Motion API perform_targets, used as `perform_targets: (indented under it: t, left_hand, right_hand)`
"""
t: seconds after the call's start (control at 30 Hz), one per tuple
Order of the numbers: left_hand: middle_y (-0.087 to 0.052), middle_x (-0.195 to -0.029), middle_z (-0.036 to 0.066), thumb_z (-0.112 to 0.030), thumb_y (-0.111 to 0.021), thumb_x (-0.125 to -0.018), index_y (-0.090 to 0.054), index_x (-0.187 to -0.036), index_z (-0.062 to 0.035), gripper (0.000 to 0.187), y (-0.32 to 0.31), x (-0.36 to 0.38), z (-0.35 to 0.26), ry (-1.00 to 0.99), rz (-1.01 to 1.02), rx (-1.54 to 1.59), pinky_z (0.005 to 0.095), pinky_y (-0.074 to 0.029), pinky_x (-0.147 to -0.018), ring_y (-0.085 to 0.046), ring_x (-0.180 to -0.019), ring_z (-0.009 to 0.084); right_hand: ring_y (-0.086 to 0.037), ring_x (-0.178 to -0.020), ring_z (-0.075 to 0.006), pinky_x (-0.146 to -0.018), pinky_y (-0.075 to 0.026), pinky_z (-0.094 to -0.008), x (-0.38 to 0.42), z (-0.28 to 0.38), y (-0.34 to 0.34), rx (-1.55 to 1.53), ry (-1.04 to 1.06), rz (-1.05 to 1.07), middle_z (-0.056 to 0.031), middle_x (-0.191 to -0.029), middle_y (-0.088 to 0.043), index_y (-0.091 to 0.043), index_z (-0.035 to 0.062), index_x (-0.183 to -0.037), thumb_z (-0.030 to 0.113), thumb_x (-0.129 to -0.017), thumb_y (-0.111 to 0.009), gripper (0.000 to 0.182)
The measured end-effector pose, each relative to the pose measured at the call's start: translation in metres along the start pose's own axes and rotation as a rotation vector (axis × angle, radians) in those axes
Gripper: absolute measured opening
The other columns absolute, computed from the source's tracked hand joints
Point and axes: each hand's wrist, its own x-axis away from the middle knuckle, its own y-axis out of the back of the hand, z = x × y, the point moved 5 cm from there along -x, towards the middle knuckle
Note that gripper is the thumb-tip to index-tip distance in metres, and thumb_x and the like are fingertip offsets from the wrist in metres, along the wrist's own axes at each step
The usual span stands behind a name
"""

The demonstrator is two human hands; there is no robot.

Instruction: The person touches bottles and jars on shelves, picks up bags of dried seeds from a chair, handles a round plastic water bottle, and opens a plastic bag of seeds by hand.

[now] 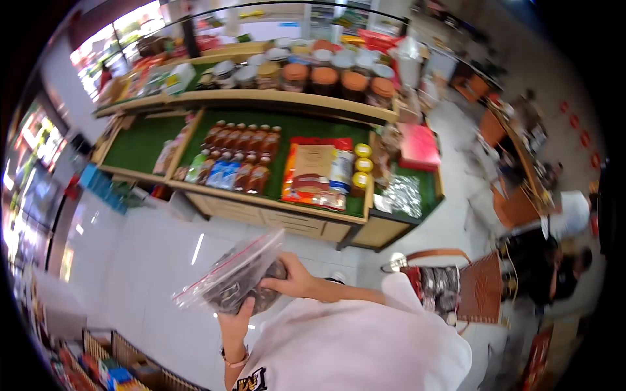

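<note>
Holding a bag (233, 285) over the floor (147, 244), clamped between both hands. Gripping its lower edge with the left hand (236, 320) at 6 o'clock; gripping its side with the right hand (291, 279) at 3 o'clock, thumb laid over the plastic. Showing dark contents through the clear film, too blurred to name. Tilted, with a red strip (228, 264) slanting along the upper edge between 8 and 2 o'clock; cannot tell whether sealed or parted.

Set before a stand (143, 146) at 12 o'clock from the bag, stocked with bottles (242, 138) there and packets (313, 173) toward 1 o'clock. Placed near a basket (481, 288) at 3 o'clock, well apart from the bag.

Judging by the grip, busy with handling the bag in mid-air, borne by nothing but the hands. Seems to call, for any next move, for weight taken from below, as loose film could slip or fold; for working the strip, would want one hand freed first.
</note>
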Motion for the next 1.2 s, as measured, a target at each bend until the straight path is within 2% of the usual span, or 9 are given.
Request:
perform_targets:
  t: [0.2,0.3,0.4,0.53,0.6,0.7,0.8,1.03,1.2]
  left_hand:
    - [-0.021,-0.125,0.016,-0.019,-0.067,-0.056,-0.011,-0.124,0.0032,0.091,0.009,-0.046,0.018,-0.33,0.039,0.15,0.034,-0.025,-0.093,-0.026,-0.114,0.0236]
    - [-0.023,-0.124,0.017,-0.023,-0.071,-0.055,-0.013,-0.124,0.0036,0.094,-0.022,-0.078,-0.004,-0.372,0.273,-0.02,0.0347,-0.024,-0.093,-0.027,-0.114,0.0246]
    - [-0.026,-0.121,0.017,-0.028,-0.074,-0.052,-0.015,-0.123,0.0044,0.098,-0.044,-0.11,0.01,-0.291,0.361,-0.017,0.0341,-0.026,-0.091,-0.03,-0.111,0.0238]
    - [-0.029,-0.118,0.016,-0.032,-0.076,-0.051,-0.018,-0.121,0.006,0.099,-0.071,-0.149,0.012,-0.274,0.466,0.014,0.0332,-0.029,-0.088,-0.033,-0.107,0.0222]
    - [-0.034,-0.113,0.016,-0.031,-0.075,-0.053,-0.02,-0.119,0.0079,0.095,-0.082,-0.17,0.0,-0.392,0.561,-0.147,0.0324,-0.031,-0.085,-0.037,-0.102,0.0215]
    - [-0.036,-0.11,0.017,-0.03,-0.075,-0.053,-0.021,-0.118,0.0095,0.093,-0.093,-0.201,-0.006,-0.369,0.683,-0.139,0.0328,-0.032,-0.084,-0.039,-0.099,0.0218]
    - [-0.04,-0.107,0.017,-0.029,-0.075,-0.054,-0.022,-0.117,0.0101,0.091,-0.094,-0.226,0.003,-0.527,0.536,-0.092,0.0328,-0.035,-0.081,-0.042,-0.096,0.022]
    - [-0.043,-0.103,0.016,-0.026,-0.074,-0.054,-0.023,-0.118,0.0088,0.089,-0.105,-0.259,-0.002,-0.399,0.6,-0.089,0.0321,-0.037,-0.078,-0.045,-0.091,0.0218]
    - [-0.048,-0.096,0.015,-0.028,-0.075,-0.053,-0.035,-0.107,0.0076,0.076,-0.096,-0.279,-0.013,-0.351,0.665,-0.113,0.0313,-0.039,-0.074,-0.048,-0.086,0.0201]
  right_hand:
    - [-0.048,-0.084,-0.0102,-0.075,-0.039,-0.0249,-0.014,0.009,0.021,-0.179,0.041,-0.375,-0.0068,-0.09,-0.055,-0.046,-0.0014,-0.103,0.014,-0.076,-0.056,0.033]
    - [-0.046,-0.088,-0.0094,-0.077,-0.037,-0.0238,-0.022,0.013,0.043,-0.219,0.077,-0.519,-0.0056,-0.094,-0.054,-0.046,-0.0014,-0.104,0.015,-0.078,-0.055,0.032]
    - [-0.045,-0.086,-0.0089,-0.075,-0.038,-0.0231,-0.024,0.002,0.07,-0.178,0.089,-0.623,-0.0051,-0.093,-0.054,-0.046,-0.0021,-0.102,0.017,-0.078,-0.054,0.032]
    - [-0.045,-0.083,-0.0078,-0.073,-0.038,-0.0223,-0.03,-0.001,0.096,-0.154,0.115,-0.773,-0.0043,-0.09,-0.054,-0.046,-0.0034,-0.099,0.017,-0.078,-0.054,0.031]
    - [-0.045,-0.083,-0.008,-0.073,-0.038,-0.0222,-0.04,-0.004,0.106,-0.152,0.123,-0.817,-0.0042,-0.089,-0.054,-0.046,-0.0035,-0.1,0.016,-0.078,-0.053,0.03]
    - [-0.044,-0.091,-0.0094,-0.079,-0.036,-0.0238,-0.059,-0.009,0.116,-0.16,0.151,-0.807,-0.0044,-0.099,-0.051,-0.041,-0.0023,-0.11,0.015,-0.08,-0.05,0.035]
    - [-0.045,-0.083,-0.0079,-0.073,-0.037,-0.0223,-0.079,-0.023,0.131,-0.123,0.152,-0.863,-0.0038,-0.088,-0.052,-0.045,-0.0028,-0.101,0.015,-0.079,-0.051,0.029]
    - [-0.046,-0.077,-0.0069,-0.068,-0.038,-0.0215,-0.105,-0.047,0.143,-0.118,0.084,-0.94,-0.0034,-0.081,-0.054,-0.047,-0.0029,-0.097,0.013,-0.079,-0.052,0.025]
    - [-0.046,-0.076,-0.0059,-0.067,-0.039,-0.0211,-0.127,-0.052,0.13,-0.163,0.075,-0.969,-0.0034,-0.082,-0.054,-0.047,-0.0034,-0.097,0.013,-0.079,-0.051,0.025]
